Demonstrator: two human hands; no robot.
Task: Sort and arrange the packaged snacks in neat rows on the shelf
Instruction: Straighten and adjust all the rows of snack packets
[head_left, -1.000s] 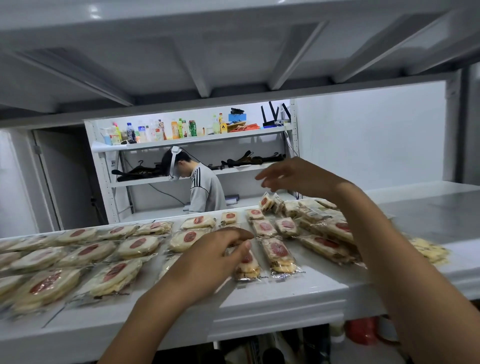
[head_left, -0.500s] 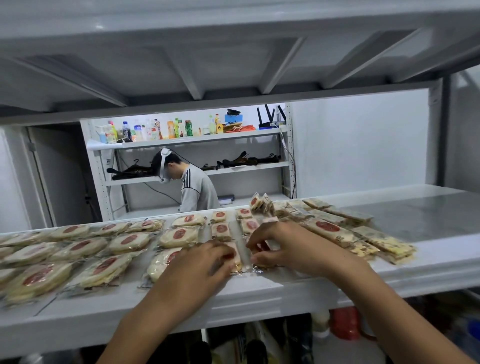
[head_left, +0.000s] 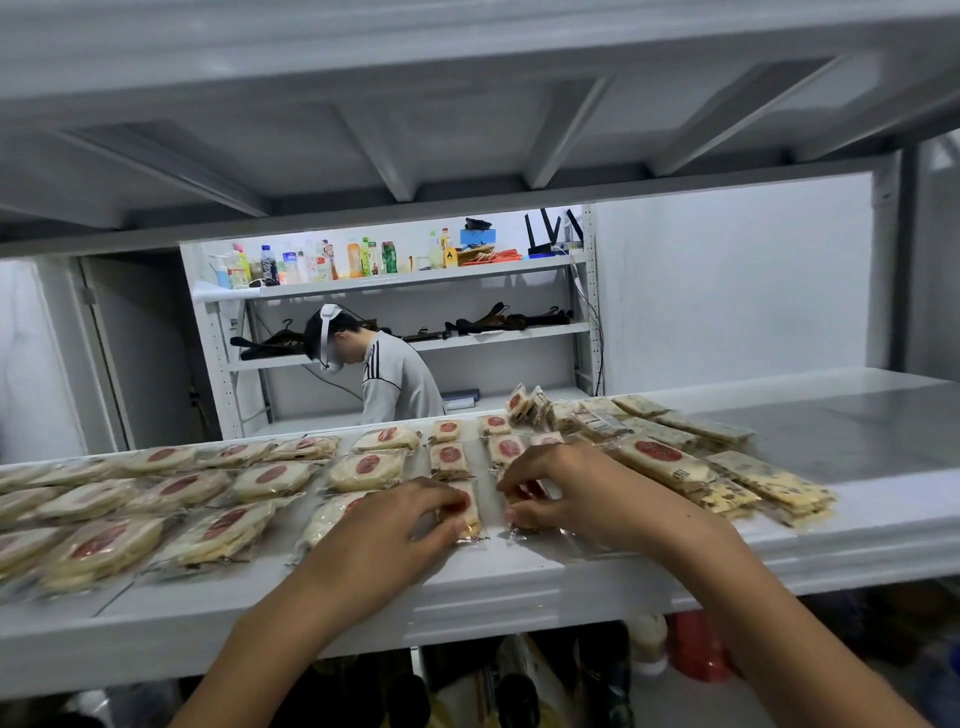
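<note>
A white shelf carries round packaged snacks left of both hands, small square packs beyond them, long bars right.

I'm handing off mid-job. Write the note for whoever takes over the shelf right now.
Left hand: fingers pinching a small snack pack at the shelf's front edge.
Right hand: fingers closed on the neighbouring small pack, mostly hidden under it.
Done: round packs lie in rough rows on the left; small packs form two short columns mid-shelf.
Left: square up the two front packs, then sort the loose pile and long flat packs on the right. The shelf has bare room further right.
</note>
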